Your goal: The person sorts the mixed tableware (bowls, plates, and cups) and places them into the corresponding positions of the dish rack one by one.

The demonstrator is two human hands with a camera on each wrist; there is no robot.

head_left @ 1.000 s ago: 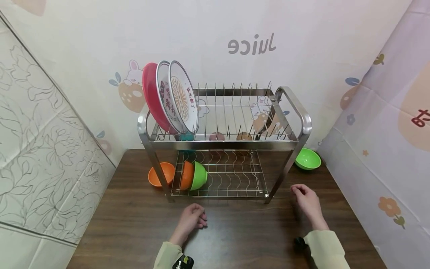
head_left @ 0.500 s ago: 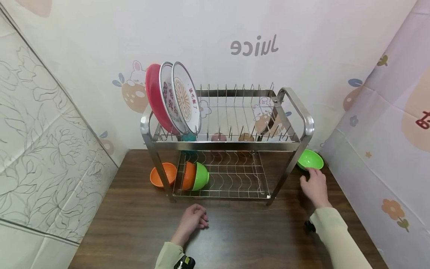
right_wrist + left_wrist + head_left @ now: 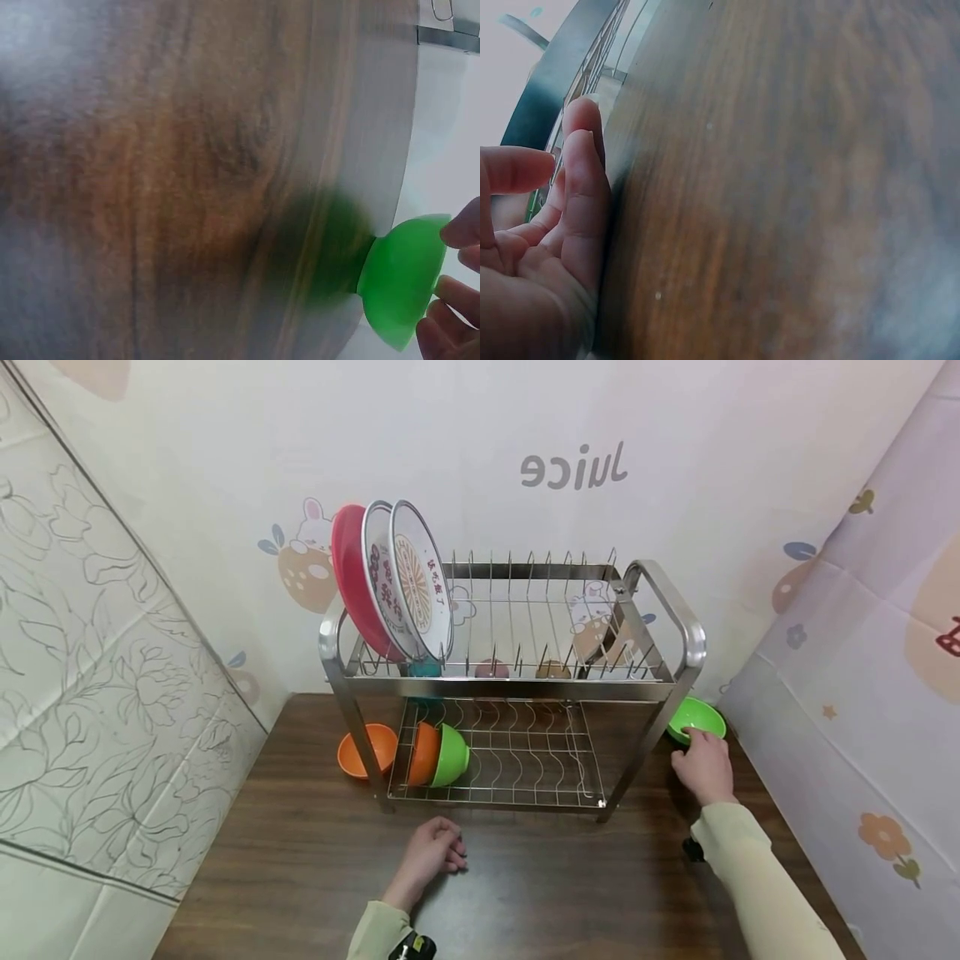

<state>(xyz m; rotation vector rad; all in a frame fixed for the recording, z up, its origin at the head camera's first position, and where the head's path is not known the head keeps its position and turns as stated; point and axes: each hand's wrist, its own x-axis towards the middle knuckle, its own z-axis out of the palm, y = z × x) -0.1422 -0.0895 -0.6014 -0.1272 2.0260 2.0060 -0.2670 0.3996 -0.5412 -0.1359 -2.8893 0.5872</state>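
Observation:
My right hand (image 3: 705, 768) is at the near rim of a bright green bowl (image 3: 690, 714), beside the rack's right leg. One finger reaches over the rim into the bowl, with the thumb low on its near side. In the right wrist view, curled fingertips (image 3: 444, 289) meet the rim of the green bowl (image 3: 405, 277), whose foot is down at the brown table. My left hand (image 3: 431, 852) lies on the table in front of the rack, fingers loosely bent and holding nothing. Its fingers (image 3: 585, 180) also show in the left wrist view.
A two-tier metal dish rack (image 3: 510, 689) stands mid-table. Its top holds a red plate (image 3: 352, 577) and two white patterned plates (image 3: 423, 581) on edge. Below, an orange bowl (image 3: 424, 756) and a green bowl (image 3: 453, 756) lean together. Another orange bowl (image 3: 367, 750) sits left; cups stand behind.
My right hand has moved forward from the table right of the rack to the green bowl, its finger now over the rim. The left hand has stayed put; the view has shifted slightly.

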